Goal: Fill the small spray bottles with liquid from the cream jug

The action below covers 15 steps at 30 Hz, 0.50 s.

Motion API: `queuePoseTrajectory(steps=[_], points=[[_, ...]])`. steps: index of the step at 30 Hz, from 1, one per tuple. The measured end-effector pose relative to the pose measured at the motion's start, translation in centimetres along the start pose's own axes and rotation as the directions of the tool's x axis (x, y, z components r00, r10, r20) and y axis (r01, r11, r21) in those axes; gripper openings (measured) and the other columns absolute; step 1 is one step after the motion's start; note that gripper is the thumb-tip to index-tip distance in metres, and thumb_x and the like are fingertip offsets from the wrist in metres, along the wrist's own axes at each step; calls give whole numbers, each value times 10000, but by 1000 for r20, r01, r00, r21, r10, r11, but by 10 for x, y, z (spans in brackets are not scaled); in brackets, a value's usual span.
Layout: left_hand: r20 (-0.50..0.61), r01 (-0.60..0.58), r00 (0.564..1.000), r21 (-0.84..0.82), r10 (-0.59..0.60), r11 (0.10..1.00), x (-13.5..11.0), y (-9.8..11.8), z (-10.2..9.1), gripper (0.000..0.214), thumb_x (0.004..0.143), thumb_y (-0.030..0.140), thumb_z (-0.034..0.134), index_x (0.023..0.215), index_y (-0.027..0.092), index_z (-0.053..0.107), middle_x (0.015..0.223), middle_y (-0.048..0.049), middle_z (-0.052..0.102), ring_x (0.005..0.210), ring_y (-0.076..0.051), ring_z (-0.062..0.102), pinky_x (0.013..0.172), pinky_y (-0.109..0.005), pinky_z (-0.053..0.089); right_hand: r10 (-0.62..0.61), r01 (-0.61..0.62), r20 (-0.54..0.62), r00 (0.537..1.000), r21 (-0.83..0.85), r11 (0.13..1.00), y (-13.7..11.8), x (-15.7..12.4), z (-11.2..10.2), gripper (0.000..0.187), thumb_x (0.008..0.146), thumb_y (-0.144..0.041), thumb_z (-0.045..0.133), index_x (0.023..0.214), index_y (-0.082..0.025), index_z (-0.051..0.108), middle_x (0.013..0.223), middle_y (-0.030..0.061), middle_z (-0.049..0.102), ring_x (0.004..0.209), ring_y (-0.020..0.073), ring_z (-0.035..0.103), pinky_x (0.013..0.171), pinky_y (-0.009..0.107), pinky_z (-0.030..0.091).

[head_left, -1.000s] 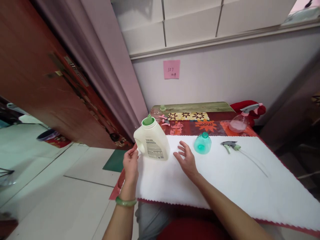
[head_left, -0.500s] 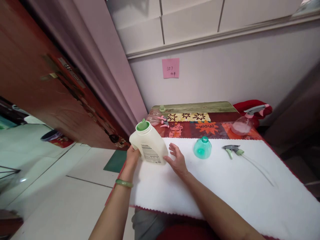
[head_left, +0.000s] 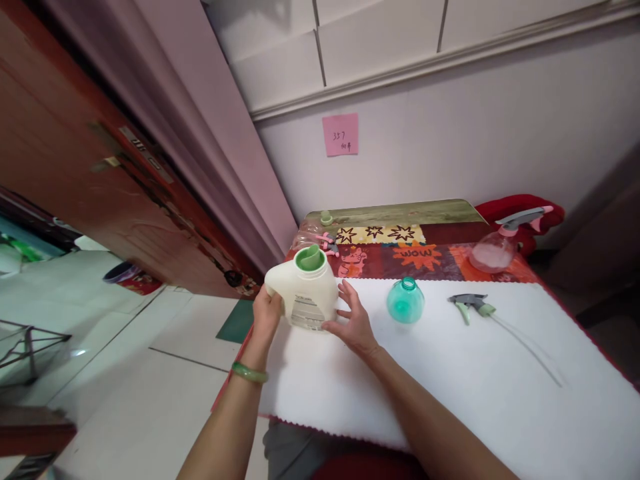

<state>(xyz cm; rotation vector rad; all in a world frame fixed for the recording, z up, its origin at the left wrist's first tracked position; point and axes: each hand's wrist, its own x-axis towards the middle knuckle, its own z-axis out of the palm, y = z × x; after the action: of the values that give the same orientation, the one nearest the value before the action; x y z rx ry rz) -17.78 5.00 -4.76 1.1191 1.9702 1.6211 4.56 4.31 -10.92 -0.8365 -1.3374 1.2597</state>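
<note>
A cream detergent jug [head_left: 313,293] with a green pouring spout [head_left: 310,259] in its uncapped mouth is held over the left part of the white tabletop. My left hand [head_left: 267,310] is wrapped round its handle. Against the jug's right side rests my right hand [head_left: 355,320], thumb on the lower front corner and fingers curved along the side. To the right stands a teal spray bottle body [head_left: 406,303] without its top. A grey and green trigger sprayer [head_left: 473,305] with a long clear tube lies further right.
At the back right stands a clear bottle [head_left: 493,252] with a grey and pink sprayer. A clear bottle [head_left: 306,233], a pink and grey sprayer head [head_left: 329,245] and a green cap [head_left: 326,217] sit at the back left. A wooden door [head_left: 150,180] is left of the table.
The jug has turned so its spout tips toward me and to the right, its handle now showing on the left. My right fingers have come in against its side.
</note>
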Motion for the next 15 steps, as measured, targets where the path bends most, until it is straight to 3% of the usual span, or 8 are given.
queuePoseTrajectory(steps=[3, 5, 10, 13, 15], points=[[74, -109, 992, 122, 100, 986, -5, 16, 3, 201, 721, 298, 699, 893, 193, 715, 789, -13, 696, 798, -222, 600, 724, -309, 474, -25, 25, -13, 1000, 1, 1000, -4, 2, -4, 1116, 630, -488, 900, 1553, -303, 302, 1596, 147, 400, 1427, 354, 453, 929, 469, 605], [112, -172, 982, 184, 153, 968, -9, 26, 5, 179, 743, 278, 674, 903, 205, 709, 797, -6, 687, 802, -222, 598, 761, -314, 462, -31, 31, -33, 999, -1, 1000, -5, 4, -7, 1084, 613, -495, 903, 1520, -285, 348, 1546, 141, 466, 1367, 342, 515, 903, 447, 618], [158, -270, 959, 249, 236, 930, -17, 45, 9, 173, 766, 236, 657, 935, 218, 688, 917, -43, 697, 939, -266, 620, 927, -377, 450, 13, -14, -69, 998, -23, 1000, -2, 5, -14, 809, 592, -521, 902, 1259, -220, 558, 1139, 100, 733, 1004, 297, 706, 823, 433, 622], [117, -278, 960, 245, 256, 929, -19, 42, 9, 405, 719, 245, 744, 1114, 206, 666, 1162, -103, 668, 1150, -310, 575, 1070, -438, 395, 34, -36, -83, 996, -20, 999, -2, 5, -16, 745, 581, -535, 903, 1172, -213, 584, 1030, 80, 760, 900, 278, 721, 769, 416, 617], [-10, -144, 989, 44, 144, 989, -23, 32, 10, 661, 621, 230, 853, 1236, 215, 613, 1339, -122, 592, 1260, -314, 526, 1129, -457, 361, 34, -35, -84, 996, -9, 999, -3, 5, -16, 750, 578, -543, 901, 1169, -208, 582, 1032, 84, 763, 889, 270, 722, 752, 403, 615]])
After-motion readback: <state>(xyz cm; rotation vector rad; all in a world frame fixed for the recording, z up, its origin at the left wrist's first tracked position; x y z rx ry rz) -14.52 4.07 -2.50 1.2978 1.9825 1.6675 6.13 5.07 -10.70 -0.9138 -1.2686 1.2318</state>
